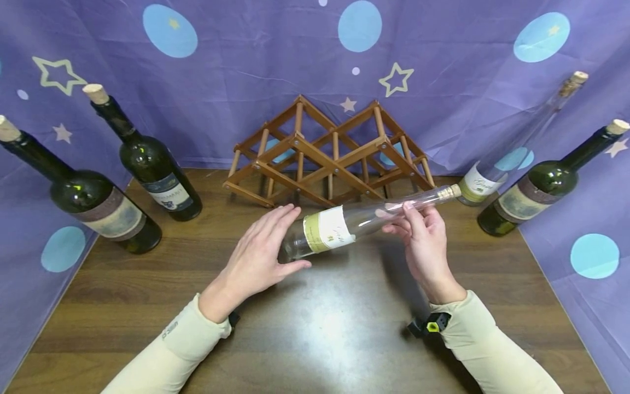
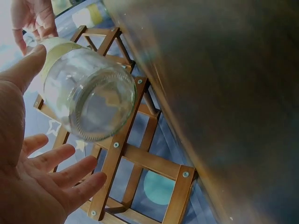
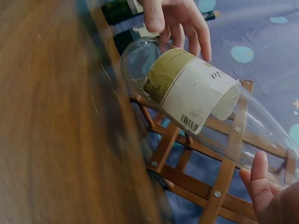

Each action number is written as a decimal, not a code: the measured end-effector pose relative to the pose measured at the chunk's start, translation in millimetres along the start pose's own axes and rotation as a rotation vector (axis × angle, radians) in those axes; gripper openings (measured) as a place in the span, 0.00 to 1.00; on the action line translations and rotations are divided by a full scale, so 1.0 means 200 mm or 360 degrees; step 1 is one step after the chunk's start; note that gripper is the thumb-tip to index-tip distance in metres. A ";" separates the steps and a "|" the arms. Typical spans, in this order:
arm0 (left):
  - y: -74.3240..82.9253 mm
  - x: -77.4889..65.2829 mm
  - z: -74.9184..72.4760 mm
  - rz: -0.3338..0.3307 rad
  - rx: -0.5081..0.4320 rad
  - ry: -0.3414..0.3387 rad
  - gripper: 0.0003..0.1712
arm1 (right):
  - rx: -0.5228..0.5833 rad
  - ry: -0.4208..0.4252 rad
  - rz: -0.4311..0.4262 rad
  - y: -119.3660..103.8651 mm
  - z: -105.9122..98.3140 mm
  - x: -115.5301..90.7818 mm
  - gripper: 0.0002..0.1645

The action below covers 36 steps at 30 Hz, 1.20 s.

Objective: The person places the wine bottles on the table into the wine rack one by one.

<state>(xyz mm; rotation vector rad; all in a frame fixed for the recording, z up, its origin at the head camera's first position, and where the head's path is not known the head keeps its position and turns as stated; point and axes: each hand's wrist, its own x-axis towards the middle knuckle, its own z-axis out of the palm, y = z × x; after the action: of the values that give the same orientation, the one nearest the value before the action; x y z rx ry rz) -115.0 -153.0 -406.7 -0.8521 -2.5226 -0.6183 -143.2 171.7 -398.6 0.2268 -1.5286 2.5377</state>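
Observation:
A clear glass wine bottle (image 1: 331,229) with a white and green label hangs tilted above the table, its corked neck toward the right. My right hand (image 1: 424,249) holds it by the neck, thumb on the near side. Around the base end is my left hand (image 1: 258,251), thumb and fingers spread. In the left wrist view the fingers of my left hand (image 2: 44,172) stand apart from the bottle's round base (image 2: 100,105). From the right wrist view, the label (image 3: 191,88) shows a torn edge and a barcode. Behind the bottle stands a wooden folding wine rack (image 1: 336,164).
Two dark green corked bottles, one outer (image 1: 105,210) and one inner (image 1: 159,175), stand at the left. On the right are another clear bottle (image 1: 479,180) and a green bottle (image 1: 534,189). A purple patterned cloth (image 1: 275,71) backs the wooden table (image 1: 123,312).

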 end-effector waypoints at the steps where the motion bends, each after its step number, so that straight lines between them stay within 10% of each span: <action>1: 0.00 0.00 0.00 -0.0002 -0.0002 -0.0005 0.66 | 0.0004 -0.0007 0.0016 0.01 0.01 -0.01 0.11; 36: -0.03 -0.01 0.01 0.0018 0.0042 -0.0141 0.55 | 0.0132 -0.0187 0.0247 0.09 0.09 -0.10 0.10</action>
<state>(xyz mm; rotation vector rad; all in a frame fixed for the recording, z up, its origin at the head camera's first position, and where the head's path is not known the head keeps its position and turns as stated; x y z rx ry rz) -118.6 -156.6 -410.5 -0.9023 -2.5972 -0.5534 -126.7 147.3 -409.7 0.2834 -1.5393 2.7577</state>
